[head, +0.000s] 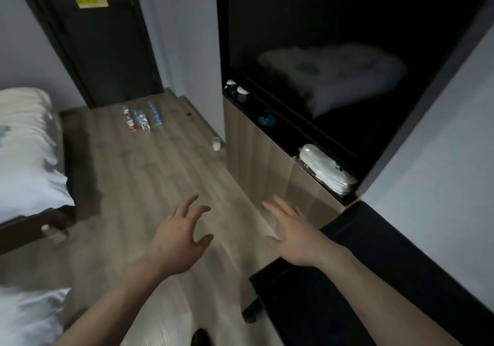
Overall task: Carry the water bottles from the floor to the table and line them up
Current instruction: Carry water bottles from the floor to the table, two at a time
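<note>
- Two hands out in front, near in the scene: left hand [179, 232] with fingers spread and loosely bent, right hand [291, 236] with fingers nearly straight; both holding nothing, touching nothing.
- Likely held so in readiness for a grab, palms turned toward each other, well apart from anything to grip.
- Several water bottles [141, 117] far off on the wooden floor [165, 174], close before the dark door [107, 51]; clustered together, some touching; upright or lying, cannot tell through the blur. Exact count also unclear.
- One small pale item [216, 143] on the floor just beside the wooden cabinet side [254, 155]; possibly another bottle, too blurred to say.
- Bottles apparently left as a group for picking up, none carried yet; task judged at its start or between trips.
- Dark surface [401, 278] at near right, perhaps the table; no bottles visible on the part shown.
- Bed with white bedding [26, 153] at left, narrowing the path; dark shelf unit [320, 91] at right holding a pillow [347, 75] and wrapped white goods [326, 169].
- Next move, as a guess: walk to the far end, bend, take bottles one per hand.
</note>
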The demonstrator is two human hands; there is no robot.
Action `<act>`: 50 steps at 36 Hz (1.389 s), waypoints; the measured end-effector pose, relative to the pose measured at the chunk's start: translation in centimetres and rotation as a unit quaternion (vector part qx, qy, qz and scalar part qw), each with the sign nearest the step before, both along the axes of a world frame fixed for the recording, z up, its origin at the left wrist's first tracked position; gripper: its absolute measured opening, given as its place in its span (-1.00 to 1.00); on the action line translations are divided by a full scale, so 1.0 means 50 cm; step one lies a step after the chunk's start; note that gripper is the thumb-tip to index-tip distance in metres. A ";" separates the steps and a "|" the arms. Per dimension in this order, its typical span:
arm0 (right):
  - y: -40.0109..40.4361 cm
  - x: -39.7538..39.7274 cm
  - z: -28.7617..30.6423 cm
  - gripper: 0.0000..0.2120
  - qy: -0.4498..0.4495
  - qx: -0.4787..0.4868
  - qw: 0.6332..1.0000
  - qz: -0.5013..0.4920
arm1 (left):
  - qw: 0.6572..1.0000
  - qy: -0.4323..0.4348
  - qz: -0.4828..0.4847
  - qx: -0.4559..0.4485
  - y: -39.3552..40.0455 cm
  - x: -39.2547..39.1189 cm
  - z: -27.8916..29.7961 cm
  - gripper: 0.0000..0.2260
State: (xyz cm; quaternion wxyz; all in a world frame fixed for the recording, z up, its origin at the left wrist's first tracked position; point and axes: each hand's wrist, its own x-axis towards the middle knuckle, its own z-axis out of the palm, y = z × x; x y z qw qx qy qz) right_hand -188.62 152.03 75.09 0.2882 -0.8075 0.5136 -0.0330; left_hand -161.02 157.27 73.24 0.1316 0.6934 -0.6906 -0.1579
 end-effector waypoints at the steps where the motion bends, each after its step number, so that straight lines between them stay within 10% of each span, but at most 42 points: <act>1: -0.026 0.043 0.003 -0.26 0.005 -0.003 1.000 0.006 | 1.000 -0.007 0.008 0.002 -0.017 0.037 0.004 -0.45; 43: -0.974 1.129 0.016 -0.26 0.060 -0.030 0.985 0.159 | 0.971 -0.059 0.231 -0.010 -0.720 1.026 0.081 -0.49; 50: -1.083 1.323 0.006 -0.27 0.067 -0.027 0.980 0.187 | 0.955 -0.091 0.280 0.040 -0.782 1.195 0.049 -0.19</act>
